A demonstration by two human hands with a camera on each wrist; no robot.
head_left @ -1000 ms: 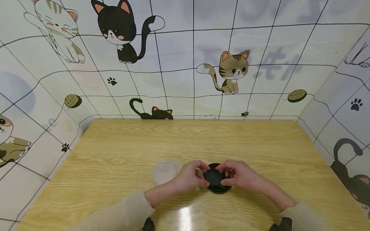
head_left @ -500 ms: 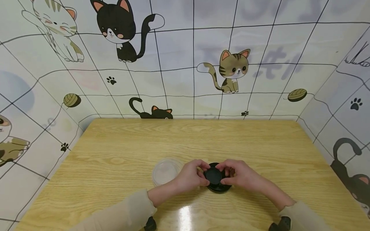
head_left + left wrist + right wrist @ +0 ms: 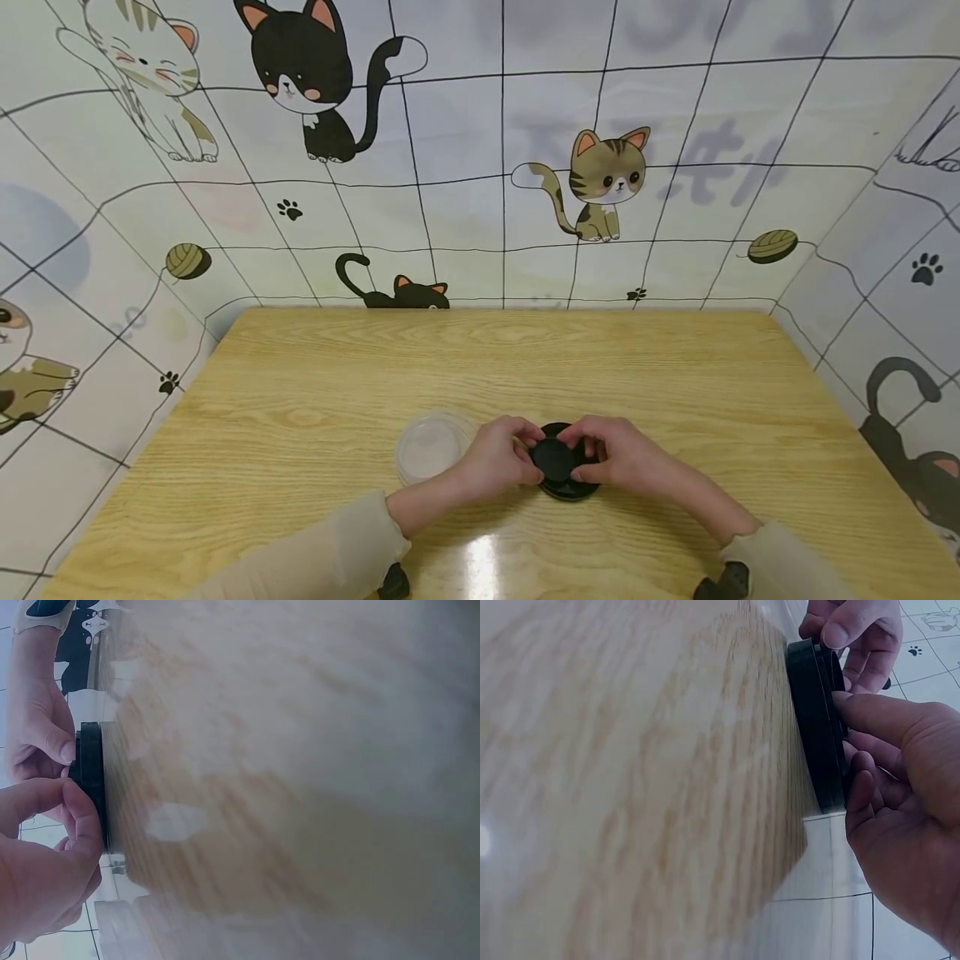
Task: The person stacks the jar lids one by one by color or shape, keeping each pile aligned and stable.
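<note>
A small round black disc (image 3: 553, 460) lies over a wider round black base (image 3: 572, 493) at the front middle of the table. My left hand (image 3: 495, 454) pinches the disc's left edge between thumb and fingers. On the opposite edge, my right hand (image 3: 618, 454) holds the disc the same way. From the side, the right wrist view shows the stacked black base (image 3: 814, 727) low against the tabletop, with the right thumb on the upper rim. In the left wrist view the left fingers partly hide the black base (image 3: 91, 750).
Just left of my left hand stands a clear round plastic container (image 3: 426, 450), partly covered by that hand. The wooden table (image 3: 337, 358) ends at a back wall (image 3: 465, 192) covered in a cat print, with similar side walls.
Both hands keep their grip on the disc, with only a very slight shift of the right hand. The base and the clear container stay in place.
</note>
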